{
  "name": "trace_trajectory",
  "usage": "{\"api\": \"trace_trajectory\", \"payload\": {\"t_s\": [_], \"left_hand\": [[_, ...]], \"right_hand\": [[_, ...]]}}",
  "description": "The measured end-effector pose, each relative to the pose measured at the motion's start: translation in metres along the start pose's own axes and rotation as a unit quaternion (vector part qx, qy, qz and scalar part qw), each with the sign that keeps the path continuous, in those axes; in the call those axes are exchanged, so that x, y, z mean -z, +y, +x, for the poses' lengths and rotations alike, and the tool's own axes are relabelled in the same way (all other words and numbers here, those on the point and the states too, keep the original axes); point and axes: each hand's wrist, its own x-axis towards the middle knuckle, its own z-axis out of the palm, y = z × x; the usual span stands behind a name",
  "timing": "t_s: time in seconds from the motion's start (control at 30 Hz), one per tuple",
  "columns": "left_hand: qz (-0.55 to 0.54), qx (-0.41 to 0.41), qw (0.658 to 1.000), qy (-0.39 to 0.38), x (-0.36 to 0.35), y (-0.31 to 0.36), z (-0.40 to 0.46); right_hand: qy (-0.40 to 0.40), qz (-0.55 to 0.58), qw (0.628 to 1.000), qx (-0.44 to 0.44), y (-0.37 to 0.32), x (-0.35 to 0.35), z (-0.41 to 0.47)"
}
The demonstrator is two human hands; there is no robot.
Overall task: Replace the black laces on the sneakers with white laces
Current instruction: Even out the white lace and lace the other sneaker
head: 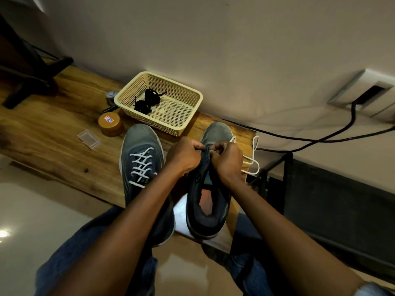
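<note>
A single wide-angle head view looks steeply down and forward from above the person's forearms, close over the wooden worktop, facing the pale wall behind it; straight edges bow near the borders

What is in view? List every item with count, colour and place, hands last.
sneakers: two, grey-blue, side by side on the table
white laces: one threaded through the left sneaker, one trailing right of the right sneaker
black laces: a bundle, in the basket
basket: one, cream, behind the sneakers
jar: one, amber, left of the basket
clear box: one, left of the jar
table: one, wooden
cables: black, at right
hands: left hand and right hand, gripping the right sneaker's top
</note>
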Motion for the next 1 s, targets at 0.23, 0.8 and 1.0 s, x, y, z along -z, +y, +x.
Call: {"api": "trace_trajectory", "payload": {"t_s": [0.23,0.8,1.0], "left_hand": [[-0.061,0.022,0.998,0.008,-0.002,-0.002,0.002],[-0.079,0.029,0.995,0.047,-0.012,0.0,-0.001],[-0.012,-0.01,0.995,0.102,-0.011,0.0,0.001]], "right_hand": [[-0.041,0.042,0.997,-0.047,0.001,0.004,0.009],[-0.01,0.065,0.998,0.017,-0.005,0.003,-0.008],[-0.06,0.036,0.997,0.022,-0.007,0.015,-0.003]]}}
